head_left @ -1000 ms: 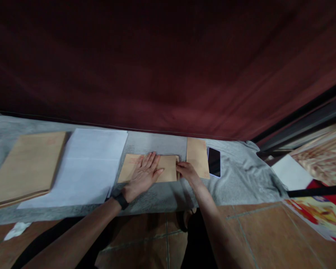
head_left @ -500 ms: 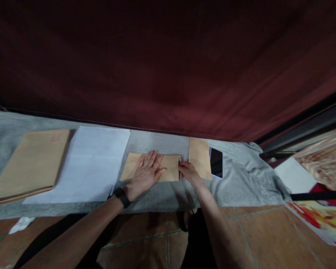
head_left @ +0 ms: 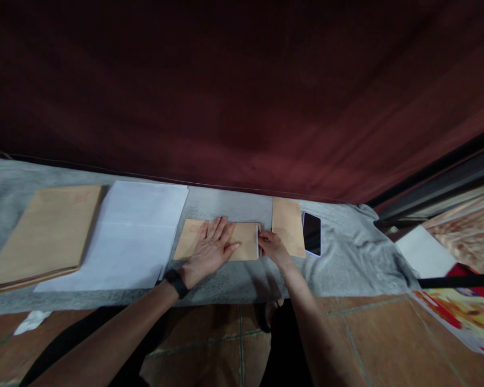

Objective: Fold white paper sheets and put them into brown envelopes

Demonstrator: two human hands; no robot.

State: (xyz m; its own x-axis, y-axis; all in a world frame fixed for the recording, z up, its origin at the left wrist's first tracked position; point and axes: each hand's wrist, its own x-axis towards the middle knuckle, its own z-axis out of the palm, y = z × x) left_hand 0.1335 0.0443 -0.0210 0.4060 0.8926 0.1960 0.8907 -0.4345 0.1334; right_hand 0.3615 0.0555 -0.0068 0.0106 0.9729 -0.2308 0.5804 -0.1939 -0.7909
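Observation:
A brown envelope (head_left: 245,241) lies lengthwise on the grey cloth in front of me. My left hand (head_left: 212,250) rests flat over its left half, fingers spread and palm down. At the envelope's open right end, the fingers of my right hand (head_left: 273,249) are pinched together. A thin white edge of paper (head_left: 258,244) shows there, right at my fingertips, and the pinch seems to be on it. The rest of that paper is hidden inside the envelope. Just beyond my right hand lies another brown envelope (head_left: 287,220).
On the left, a stack of large brown envelopes (head_left: 48,226) partly overlaps white paper sheets (head_left: 141,231). A phone (head_left: 312,235) sits right of the small envelope. Grey cloth (head_left: 347,252) covers the narrow surface, with a dark red panel (head_left: 242,107) behind it.
A white paper edge now shows at the envelope's right opening, where only brown showed before. My right fingers have shifted slightly. My left hand stays where it was.

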